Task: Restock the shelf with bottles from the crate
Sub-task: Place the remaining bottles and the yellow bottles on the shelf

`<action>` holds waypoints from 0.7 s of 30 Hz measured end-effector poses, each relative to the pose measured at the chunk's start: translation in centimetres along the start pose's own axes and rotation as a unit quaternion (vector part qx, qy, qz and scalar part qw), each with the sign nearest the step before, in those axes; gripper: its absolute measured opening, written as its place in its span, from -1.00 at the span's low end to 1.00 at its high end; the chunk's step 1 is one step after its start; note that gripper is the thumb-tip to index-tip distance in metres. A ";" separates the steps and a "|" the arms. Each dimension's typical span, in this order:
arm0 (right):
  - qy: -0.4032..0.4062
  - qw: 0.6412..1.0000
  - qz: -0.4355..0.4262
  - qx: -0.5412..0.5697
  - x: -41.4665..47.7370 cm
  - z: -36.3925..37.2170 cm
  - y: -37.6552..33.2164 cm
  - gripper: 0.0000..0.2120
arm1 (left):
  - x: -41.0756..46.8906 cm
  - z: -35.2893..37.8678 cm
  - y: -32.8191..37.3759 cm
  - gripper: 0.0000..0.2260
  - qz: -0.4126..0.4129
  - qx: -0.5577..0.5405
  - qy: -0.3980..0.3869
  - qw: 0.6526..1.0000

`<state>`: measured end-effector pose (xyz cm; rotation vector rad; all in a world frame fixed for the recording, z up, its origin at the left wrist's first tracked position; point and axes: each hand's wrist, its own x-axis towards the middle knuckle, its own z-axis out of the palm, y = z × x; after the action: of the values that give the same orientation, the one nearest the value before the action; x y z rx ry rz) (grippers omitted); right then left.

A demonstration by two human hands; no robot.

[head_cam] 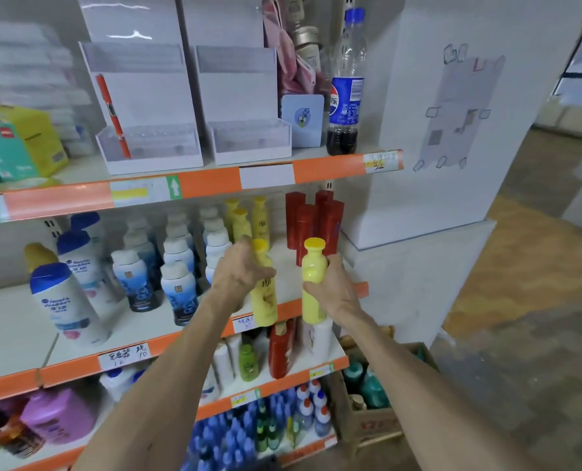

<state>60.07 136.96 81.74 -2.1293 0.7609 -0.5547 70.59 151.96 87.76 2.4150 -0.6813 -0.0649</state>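
Yellow left bottle [264, 297] gripped by my left hand [240, 277], right bottle [314, 280] by right hand [333, 287]; neither on shelf [10, 317] yet; crate [378, 424] holds more.

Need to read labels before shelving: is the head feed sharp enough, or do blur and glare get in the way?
Head view: left bottle and right bottle fairly sharp at centre; left edge smeared, white packs and purple jug soft; glare streak on the top white box; wide lens tilts and bows the orange rail.
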 end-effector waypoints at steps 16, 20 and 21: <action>-0.068 0.996 -0.063 -0.005 13.3 4.7 0.7 -0.50 | 9.4 3.2 -1.0 -0.38 -0.052 0.067 0.016 0.996; -0.077 0.994 -0.071 0.011 14.8 6.6 0.6 -0.49 | 11.0 3.3 -1.3 -0.31 -0.063 0.063 0.008 0.996; -0.079 0.994 -0.073 0.014 15.0 7.1 0.6 -0.49 | 11.4 3.4 -1.4 -0.31 -0.066 0.064 0.008 0.996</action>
<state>75.05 130.24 79.02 -2.1844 0.5099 -0.4623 80.46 145.46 85.51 2.5788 -0.5331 -0.0560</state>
